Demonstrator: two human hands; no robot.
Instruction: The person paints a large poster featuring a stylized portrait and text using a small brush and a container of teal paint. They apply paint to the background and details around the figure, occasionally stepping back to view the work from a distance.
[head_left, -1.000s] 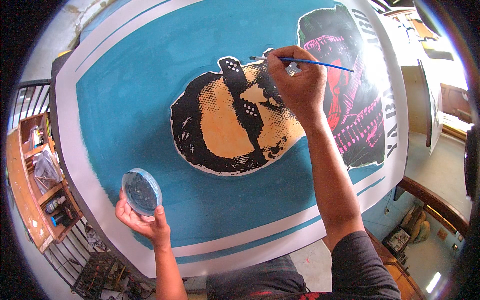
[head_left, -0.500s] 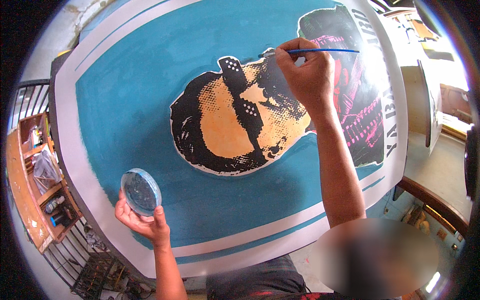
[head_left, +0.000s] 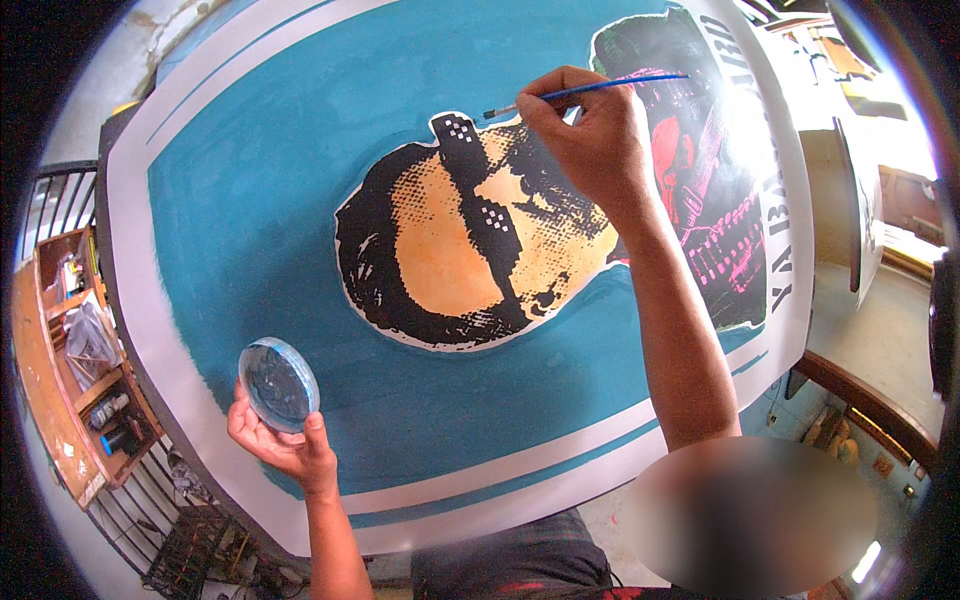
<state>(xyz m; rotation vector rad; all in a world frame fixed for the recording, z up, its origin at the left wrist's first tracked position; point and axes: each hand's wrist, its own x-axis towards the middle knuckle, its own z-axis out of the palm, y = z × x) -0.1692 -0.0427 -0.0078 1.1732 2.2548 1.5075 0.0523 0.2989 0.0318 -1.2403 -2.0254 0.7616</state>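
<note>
A large painting [head_left: 270,200] lies before me, with a blue ground, a white border and a black-and-orange portrait [head_left: 450,265] turned sideways. My right hand [head_left: 595,130] pinches a thin blue paintbrush [head_left: 640,80]. The bristles are at the white edge of the portrait, just right of the pixel-patterned sunglasses [head_left: 463,145]; whether they touch the surface I cannot tell. Over the lower left of the painting, my left hand [head_left: 285,445] holds up a round, shallow clear dish [head_left: 278,385], tilted, with bluish smears on it.
Left of the painting stands a wooden shelf [head_left: 70,350] with bags and bottles, beside black metal bars [head_left: 65,190]. At the right are a pale board [head_left: 840,220] and a wooden ledge [head_left: 870,410]. A blurred patch covers the lower right.
My right hand has moved left with the paintbrush, bringing its tip along the portrait's edge toward the sunglasses. The left hand and dish have barely shifted.
</note>
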